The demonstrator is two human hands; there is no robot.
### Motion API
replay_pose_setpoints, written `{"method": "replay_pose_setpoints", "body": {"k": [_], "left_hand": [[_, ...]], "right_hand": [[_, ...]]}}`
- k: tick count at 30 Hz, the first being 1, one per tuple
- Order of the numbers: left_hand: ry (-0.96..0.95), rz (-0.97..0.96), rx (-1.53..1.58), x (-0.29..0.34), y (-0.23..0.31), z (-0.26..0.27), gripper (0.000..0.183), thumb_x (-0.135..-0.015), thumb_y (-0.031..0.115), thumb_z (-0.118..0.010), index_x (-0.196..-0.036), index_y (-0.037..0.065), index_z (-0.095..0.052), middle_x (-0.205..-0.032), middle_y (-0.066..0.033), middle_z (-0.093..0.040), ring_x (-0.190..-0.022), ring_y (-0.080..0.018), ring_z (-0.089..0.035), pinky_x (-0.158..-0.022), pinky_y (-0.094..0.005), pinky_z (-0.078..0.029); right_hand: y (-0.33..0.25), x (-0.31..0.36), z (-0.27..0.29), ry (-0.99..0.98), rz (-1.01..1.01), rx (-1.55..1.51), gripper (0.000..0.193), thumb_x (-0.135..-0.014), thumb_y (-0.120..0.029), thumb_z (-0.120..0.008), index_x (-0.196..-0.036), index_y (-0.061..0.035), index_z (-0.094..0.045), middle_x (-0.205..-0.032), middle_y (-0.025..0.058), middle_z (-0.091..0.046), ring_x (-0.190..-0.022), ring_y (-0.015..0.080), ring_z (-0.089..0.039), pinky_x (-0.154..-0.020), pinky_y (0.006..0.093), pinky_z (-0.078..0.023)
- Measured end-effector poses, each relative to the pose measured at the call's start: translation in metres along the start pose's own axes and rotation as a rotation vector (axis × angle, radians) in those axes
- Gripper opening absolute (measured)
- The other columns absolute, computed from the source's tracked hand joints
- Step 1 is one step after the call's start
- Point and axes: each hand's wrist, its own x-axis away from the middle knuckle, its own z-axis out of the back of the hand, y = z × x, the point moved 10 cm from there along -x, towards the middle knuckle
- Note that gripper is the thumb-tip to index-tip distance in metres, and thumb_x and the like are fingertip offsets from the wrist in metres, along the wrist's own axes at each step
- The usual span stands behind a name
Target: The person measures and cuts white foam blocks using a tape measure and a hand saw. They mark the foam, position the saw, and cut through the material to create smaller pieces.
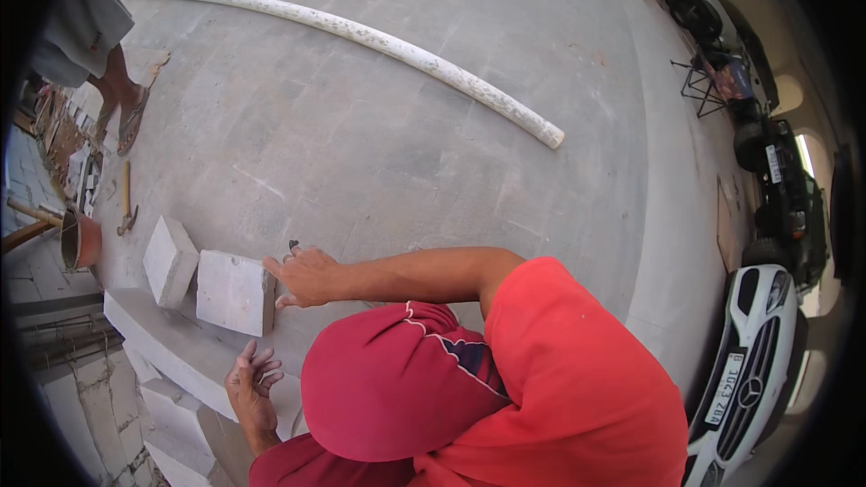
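Observation:
My right hand point(308, 277) reaches across from the right and lies against the right edge of an upright pale block point(233, 290). A small dark object point(293, 245) pokes out at its curled fingers; its kind cannot be made out. Below it, my left hand point(253, 388) hovers over a long pale slab point(167, 334), palm turned inward and fingers loosely bent and apart, with nothing visible in it. A second pale block point(170, 261) leans tilted just left of the first. My knee in maroon cloth hides part of the slab's right end.
A hammer point(126, 203) and reddish bucket point(83, 242) lie to the left. At upper left stands another person point(113, 90) in sandals. A long whitish pipe point(379, 41) crosses the paving. Parked vehicles, including a white car point(744, 370), line the right side; more blocks point(176, 410) are lower left.

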Motion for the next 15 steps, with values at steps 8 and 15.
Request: {"method": "replay_pose_setpoints", "body": {"k": [8,15], "left_hand": [[0.858,-0.322,-0.75,0.103,0.118,0.244,0.066,-0.101,0.066,-0.062,-0.121,0.005,-0.078,-0.091,-0.0252,-0.078,-0.084,-0.0366,-0.077,-0.079,-0.0485,-0.062],[1.416,-0.631,-0.541,0.263,0.063,0.299,0.026,-0.111,0.013,-0.058,-0.121,-0.004,-0.075,-0.076,0.0066,-0.05,-0.063,-0.0046,-0.038,-0.057,-0.0265,-0.032]], "right_hand": [[0.089,0.002,-0.03,0.29,-0.108,0.132,0.076,-0.074,-0.05,-0.095,-0.126,-0.0043,-0.064,-0.135,0.0164,-0.064,-0.136,0.0368,-0.056,-0.1,0.0496,-0.055],[0.056,-0.029,0.032,0.111,-0.061,0.058,0.059,-0.088,-0.031,-0.088,-0.132,-0.0041,-0.061,-0.135,0.0228,-0.061,-0.122,0.0431,-0.063,-0.098,0.0534,-0.055]]}}
